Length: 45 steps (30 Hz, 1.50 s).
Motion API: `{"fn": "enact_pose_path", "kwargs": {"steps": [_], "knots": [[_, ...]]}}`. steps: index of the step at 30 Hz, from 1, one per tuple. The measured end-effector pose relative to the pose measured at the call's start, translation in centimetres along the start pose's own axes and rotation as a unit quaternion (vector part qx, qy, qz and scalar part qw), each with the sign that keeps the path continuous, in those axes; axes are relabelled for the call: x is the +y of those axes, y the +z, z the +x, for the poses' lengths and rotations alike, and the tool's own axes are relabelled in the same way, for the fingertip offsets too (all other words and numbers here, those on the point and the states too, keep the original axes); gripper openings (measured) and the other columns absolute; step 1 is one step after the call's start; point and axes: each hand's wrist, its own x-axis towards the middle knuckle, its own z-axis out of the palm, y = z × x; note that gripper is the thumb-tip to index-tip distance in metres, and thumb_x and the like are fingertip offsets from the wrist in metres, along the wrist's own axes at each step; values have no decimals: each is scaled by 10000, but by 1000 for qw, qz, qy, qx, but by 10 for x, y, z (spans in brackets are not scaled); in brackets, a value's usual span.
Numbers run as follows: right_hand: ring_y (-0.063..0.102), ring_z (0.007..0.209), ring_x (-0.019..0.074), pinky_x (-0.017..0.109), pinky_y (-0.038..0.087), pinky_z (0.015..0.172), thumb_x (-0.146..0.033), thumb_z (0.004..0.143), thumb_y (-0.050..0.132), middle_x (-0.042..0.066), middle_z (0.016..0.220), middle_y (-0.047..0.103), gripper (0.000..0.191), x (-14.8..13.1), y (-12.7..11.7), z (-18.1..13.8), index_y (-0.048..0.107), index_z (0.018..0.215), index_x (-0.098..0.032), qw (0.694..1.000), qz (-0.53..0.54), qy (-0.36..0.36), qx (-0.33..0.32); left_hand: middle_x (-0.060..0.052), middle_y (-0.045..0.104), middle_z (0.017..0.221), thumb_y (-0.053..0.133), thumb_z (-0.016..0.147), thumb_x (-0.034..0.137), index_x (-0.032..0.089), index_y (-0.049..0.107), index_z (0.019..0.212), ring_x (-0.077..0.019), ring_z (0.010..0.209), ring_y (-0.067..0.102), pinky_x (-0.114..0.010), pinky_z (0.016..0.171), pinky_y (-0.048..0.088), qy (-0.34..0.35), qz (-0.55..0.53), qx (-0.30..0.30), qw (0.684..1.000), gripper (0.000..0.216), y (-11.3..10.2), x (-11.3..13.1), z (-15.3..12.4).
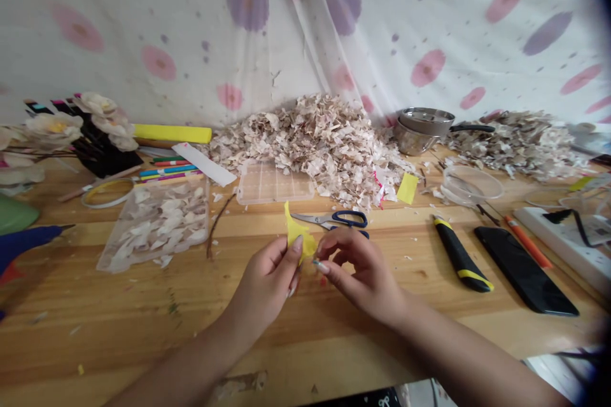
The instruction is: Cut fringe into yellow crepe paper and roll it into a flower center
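My left hand [274, 273] pinches a cut piece of yellow paper [296, 233] between thumb and fingers, and one narrow strip of it points upward. Just to the right, my right hand [358, 270] is curled, with its thumb and index fingertips close together beside the paper's right edge. Whatever may be between those fingertips is too small to make out. Behind the hands lie scissors [315, 219] with dark blue handles, partly covered by the right hand.
A large heap of pale flakes [329, 140] lines the back. Left are a plastic tray of flakes [157, 222], coloured pens [167, 172] and a blue glue gun [28, 241]. Right are a utility knife [461, 254], a black phone [525, 270] and a power strip [568, 248].
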Motion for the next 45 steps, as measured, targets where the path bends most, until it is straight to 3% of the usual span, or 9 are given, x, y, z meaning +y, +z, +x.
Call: {"fn": "enact_pose_path", "kwargs": {"steps": [2, 4, 6, 9, 13, 21, 28, 38, 45], "knots": [[557, 496, 82, 169, 446, 398, -397, 825, 619, 1, 660, 600, 251, -1, 3, 3, 523, 814, -165, 975, 132, 177, -33, 72, 407, 499, 419, 897, 497, 193, 478, 702, -88, 451, 378, -200, 438, 287, 44, 69, 18, 997, 366, -2, -1, -3], [529, 412, 63, 139, 402, 331, -456, 817, 604, -12, 592, 596, 323, 1, 6, 5, 517, 762, -150, 918, 252, 292, -97, 63, 420, 532, 402, 916, 452, 196, 469, 696, -96, 488, 398, -213, 471, 303, 95, 150, 30, 984, 344, -3, -3, -6], [550, 405, 62, 122, 401, 314, -445, 803, 622, 9, 610, 636, 331, 5, 7, 7, 535, 741, -132, 869, 340, 335, -132, 57, 431, 550, 385, 928, 409, 196, 453, 682, -101, 506, 412, -223, 491, 304, 135, 215, 32, 967, 332, -4, -4, -8], [572, 411, 58, 105, 413, 317, -363, 791, 652, 20, 633, 664, 264, 9, 5, 8, 565, 761, -116, 840, 403, 340, -128, 62, 412, 535, 375, 934, 368, 198, 411, 651, -97, 490, 404, -228, 488, 286, 165, 266, 37, 949, 333, -4, -4, -7], [595, 440, 68, 120, 460, 347, -316, 772, 670, 16, 659, 669, 229, 7, 2, 8, 582, 839, -115, 848, 389, 332, -140, 64, 409, 517, 383, 935, 343, 198, 404, 644, -95, 475, 406, -226, 484, 279, 185, 303, 43, 934, 326, -4, -2, -4], [575, 435, 65, 144, 482, 358, -390, 761, 654, 3, 619, 638, 281, 4, 5, 8, 555, 748, -127, 866, 334, 346, -134, 58, 453, 509, 394, 936, 267, 192, 433, 637, -93, 469, 444, -212, 493, 303, 237, 339, 34, 910, 311, -3, -4, -4], [570, 443, 64, 149, 481, 359, -412, 757, 643, 3, 642, 632, 294, 4, 4, 9, 563, 766, -129, 872, 292, 352, -176, 40, 509, 518, 389, 937, 269, 190, 459, 646, -108, 480, 489, -218, 494, 320, 254, 363, 33, 896, 309, -4, -4, -2], [543, 423, 57, 145, 459, 356, -289, 765, 572, -6, 609, 614, 172, -1, 3, 10, 570, 699, -130, 878, 255, 369, -164, 46, 511, 527, 389, 939, 290, 193, 462, 648, -108, 493, 486, -226, 509, 318, 246, 355, 25, 901, 315, -4, -7, -1], [538, 422, 62, 140, 439, 340, -264, 731, 558, -5, 588, 612, 142, 2, -3, 13, 578, 690, -129, 891, 241, 355, -151, 63, 428, 537, 364, 939, 412, 202, 439, 676, -102, 495, 416, -226, 497, 303, 151, 261, 33, 953, 346, -3, -11, -1]]}}
